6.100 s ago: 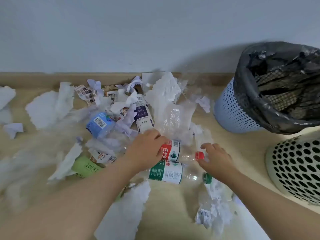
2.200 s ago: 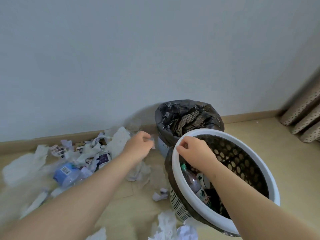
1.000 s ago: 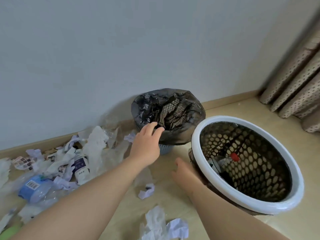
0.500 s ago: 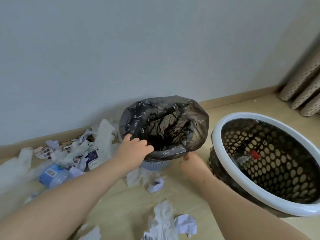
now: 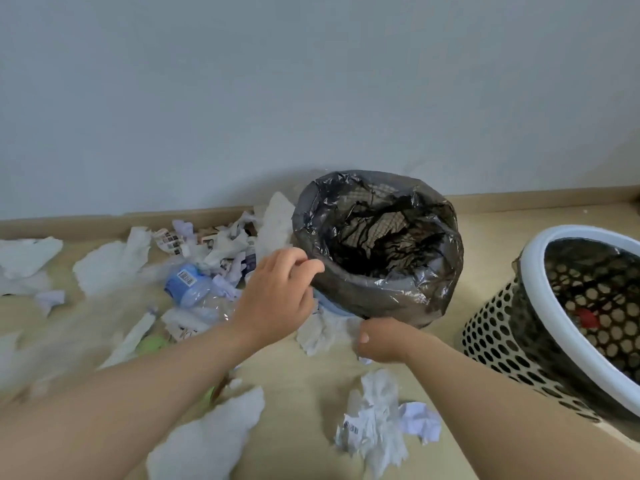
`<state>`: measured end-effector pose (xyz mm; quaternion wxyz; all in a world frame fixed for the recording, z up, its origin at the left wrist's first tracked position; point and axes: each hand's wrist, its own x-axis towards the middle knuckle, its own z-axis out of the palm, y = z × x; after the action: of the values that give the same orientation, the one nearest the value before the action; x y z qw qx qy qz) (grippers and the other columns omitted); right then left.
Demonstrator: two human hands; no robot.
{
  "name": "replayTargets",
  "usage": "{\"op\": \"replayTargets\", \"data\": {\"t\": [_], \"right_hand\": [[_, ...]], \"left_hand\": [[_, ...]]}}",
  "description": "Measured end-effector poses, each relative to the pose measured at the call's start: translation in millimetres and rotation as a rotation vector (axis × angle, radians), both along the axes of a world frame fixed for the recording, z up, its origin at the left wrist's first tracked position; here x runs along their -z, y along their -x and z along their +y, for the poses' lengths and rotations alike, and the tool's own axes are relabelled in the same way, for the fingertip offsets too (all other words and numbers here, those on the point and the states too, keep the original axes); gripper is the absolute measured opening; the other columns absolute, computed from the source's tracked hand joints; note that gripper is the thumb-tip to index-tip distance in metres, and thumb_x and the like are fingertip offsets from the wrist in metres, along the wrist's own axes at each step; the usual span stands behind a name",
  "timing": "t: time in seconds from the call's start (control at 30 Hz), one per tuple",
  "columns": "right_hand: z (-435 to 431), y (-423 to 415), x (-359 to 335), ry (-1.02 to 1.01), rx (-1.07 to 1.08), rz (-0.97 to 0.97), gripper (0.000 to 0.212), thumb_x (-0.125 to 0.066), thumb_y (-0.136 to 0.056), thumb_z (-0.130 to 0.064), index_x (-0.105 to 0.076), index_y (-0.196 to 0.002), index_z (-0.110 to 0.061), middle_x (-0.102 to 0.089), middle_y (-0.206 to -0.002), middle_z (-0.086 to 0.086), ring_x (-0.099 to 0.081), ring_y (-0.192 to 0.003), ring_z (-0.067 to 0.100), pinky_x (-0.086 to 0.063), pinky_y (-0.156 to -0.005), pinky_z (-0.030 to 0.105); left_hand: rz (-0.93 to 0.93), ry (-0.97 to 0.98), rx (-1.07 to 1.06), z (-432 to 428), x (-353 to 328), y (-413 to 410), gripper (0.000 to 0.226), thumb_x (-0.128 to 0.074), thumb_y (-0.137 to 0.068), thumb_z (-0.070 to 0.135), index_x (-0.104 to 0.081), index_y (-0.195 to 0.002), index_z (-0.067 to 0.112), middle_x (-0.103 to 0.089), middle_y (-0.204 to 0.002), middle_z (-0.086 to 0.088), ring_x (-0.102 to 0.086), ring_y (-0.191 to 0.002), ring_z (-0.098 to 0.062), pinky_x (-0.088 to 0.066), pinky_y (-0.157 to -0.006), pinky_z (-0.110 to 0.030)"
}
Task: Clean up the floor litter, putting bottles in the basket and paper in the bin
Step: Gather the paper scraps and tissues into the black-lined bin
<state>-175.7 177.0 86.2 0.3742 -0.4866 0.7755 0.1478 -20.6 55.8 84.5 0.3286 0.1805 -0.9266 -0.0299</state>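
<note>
Head view, nearest the bottom edge: a flat torn sheet of white paper (image 5: 207,441) lies at lower left on the pale wooden floor (image 5: 301,386), and a crumpled wad of white paper with a barcode (image 5: 377,427) lies at lower centre. Both bare forearms reach up from the bottom corners. The right hand (image 5: 384,339), at centre, is closed into a fist low over a crumpled white paper scrap (image 5: 322,330) at the foot of the bin; I cannot tell whether its fingers actually grip paper. The left hand (image 5: 277,296), just above and left of it, has its fingers (image 5: 304,263) curled onto the near-left rim of the round bin lined with a black plastic bag (image 5: 377,247), pinching the bag's edge. At the right edge stands the white-rimmed perforated plastic basket (image 5: 533,327), lined dark, tilted toward the viewer; something red shows inside through blur. Left of the hands, a clear plastic bottle with a blue barcode label (image 5: 188,282) lies among a heap of torn white paper (image 5: 114,258) stretching to the left edge. Farthest, a wooden skirting board (image 5: 104,221) runs under a plain grey-white wall (image 5: 311,81).
</note>
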Motion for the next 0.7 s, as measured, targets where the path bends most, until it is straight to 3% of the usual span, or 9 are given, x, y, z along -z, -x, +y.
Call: {"op": "replayTargets", "data": {"t": [0.1, 0.17, 0.27, 0.37, 0.47, 0.6, 0.7], "right_hand": [[-6, -19, 13, 0.009, -0.006, 0.028, 0.029, -0.045, -0.092, -0.026, -0.04, -0.067, -0.013, -0.044, -0.073, 0.004, -0.039, -0.061, 0.017, -0.033, -0.055, 0.03], [0, -31, 29, 0.093, 0.114, 0.001, 0.018, -0.043, -0.093, -0.025, -0.055, -0.09, -0.011, -0.056, -0.094, 0.007, -0.052, -0.08, 0.022, -0.042, -0.069, 0.032], [38, -54, 56, 0.22, 0.339, 0.101, 0.035, -0.042, -0.092, -0.021, -0.048, -0.127, -0.02, -0.048, -0.13, 0.003, -0.048, -0.115, 0.024, -0.037, -0.093, 0.034], [74, -60, 71, 0.244, 0.416, 0.214, 0.044, -0.04, -0.093, -0.023, -0.038, -0.137, -0.027, -0.042, -0.137, -0.001, -0.038, -0.123, 0.023, -0.028, -0.099, 0.033], [84, -50, 72, 0.258, 0.557, 0.176, 0.04, -0.037, -0.094, -0.021, -0.04, -0.134, -0.025, -0.042, -0.131, 0.002, -0.041, -0.118, 0.022, -0.034, -0.093, 0.032], [95, -53, 79, 0.109, 0.607, 0.188, 0.049, -0.039, -0.087, -0.005, -0.039, -0.131, -0.027, -0.037, -0.129, 0.002, -0.037, -0.119, 0.023, -0.036, -0.091, 0.034], [108, -44, 84, 0.018, 0.594, 0.269, 0.06, -0.044, -0.084, -0.004, -0.031, -0.134, -0.036, -0.019, -0.142, -0.001, -0.028, -0.127, 0.023, -0.036, -0.089, 0.035]], "left_hand": [[0.002, -0.04, -0.041, 18, 28, -12, 0.026, -0.043, -0.073, 0.014, -0.046, -0.098, 0.017, -0.038, -0.094, -0.002, -0.039, -0.079, -0.019, -0.048, -0.068, -0.031], [-0.067, -0.086, -0.053, 39, 43, -12, 0.031, -0.042, -0.069, 0.011, -0.046, -0.099, 0.018, -0.038, -0.093, -0.001, -0.041, -0.077, -0.019, -0.046, -0.065, -0.03], [-0.283, -0.286, -0.065, 83, 54, -11, 0.036, -0.049, -0.064, 0.007, -0.054, -0.098, 0.017, -0.049, -0.093, -0.003, -0.054, -0.072, -0.024, -0.047, -0.059, -0.033], [-0.636, -0.607, -0.214, 106, 67, -19, 0.033, -0.043, -0.084, 0.009, -0.048, -0.116, 0.014, -0.044, -0.118, -0.005, -0.052, -0.099, -0.028, -0.045, -0.077, -0.036], [-0.912, -0.779, -0.104, 110, 79, -25, 0.04, -0.039, -0.09, 0.012, -0.041, -0.129, 0.019, -0.041, -0.128, -0.005, -0.048, -0.11, -0.026, -0.041, -0.083, -0.034], [-0.965, -1.018, -0.185, 115, 90, -28, 0.04, -0.039, -0.092, 0.015, -0.039, -0.132, 0.019, -0.042, -0.128, -0.005, -0.052, -0.108, -0.026, -0.042, -0.083, -0.032], [-0.875, -0.864, -0.316, 127, 86, -20, 0.037, -0.038, -0.09, 0.014, -0.041, -0.127, 0.017, -0.046, -0.121, -0.004, -0.054, -0.101, -0.025, -0.045, -0.08, -0.036]]}}
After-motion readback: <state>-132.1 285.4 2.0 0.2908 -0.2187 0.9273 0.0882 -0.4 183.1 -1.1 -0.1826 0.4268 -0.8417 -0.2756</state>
